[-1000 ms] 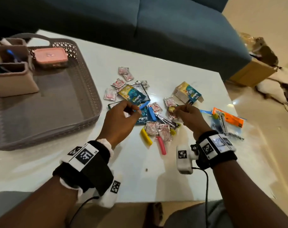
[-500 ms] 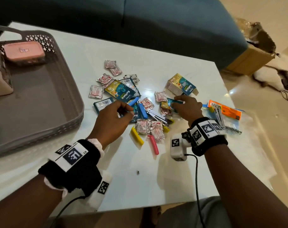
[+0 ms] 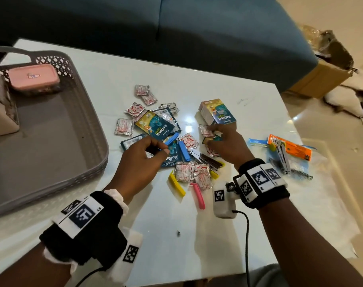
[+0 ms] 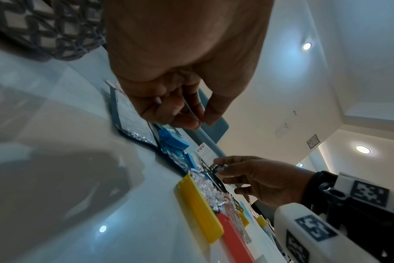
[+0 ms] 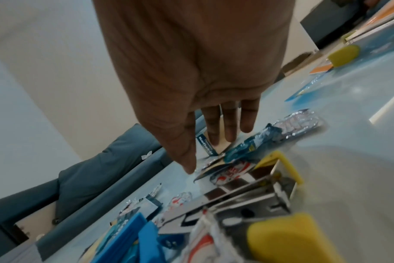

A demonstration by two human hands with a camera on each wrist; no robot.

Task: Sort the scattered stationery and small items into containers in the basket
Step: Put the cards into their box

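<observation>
Right now my left hand [image 3: 143, 154] hovers over the pile with fingers curled toward the thumb at a blue clip [image 3: 170, 139]; whether it holds the clip, I cannot tell. My right hand [image 3: 226, 146] has its fingers curled on a small teal sachet [image 4: 215, 167], pinching it at the edge just in front of the box [image 3: 216, 111].

Foil sachets [image 3: 124, 126] lie scattered mid-table [image 3: 218, 69], with more under and beside both hands. I judge them light, thin and crinkly, likely to slide on the glossy top, so an edge or corner pinch suits better than a flat press. Clips, yellow [image 3: 176, 184] and pink [image 3: 197, 195], look stiff and smooth; I would grip those across the middle. A stapler [image 3: 205, 159] lies between the hands, partly buried by sachets, and probably the heaviest piece.

Left of the pile sits the basket [image 3: 89, 129], a pink case [image 3: 33, 76] at its far end. An orange packet [image 3: 290, 147] lies well to the right. Overlapping sachets crowd each grasp, so neighbours may drag along.
</observation>
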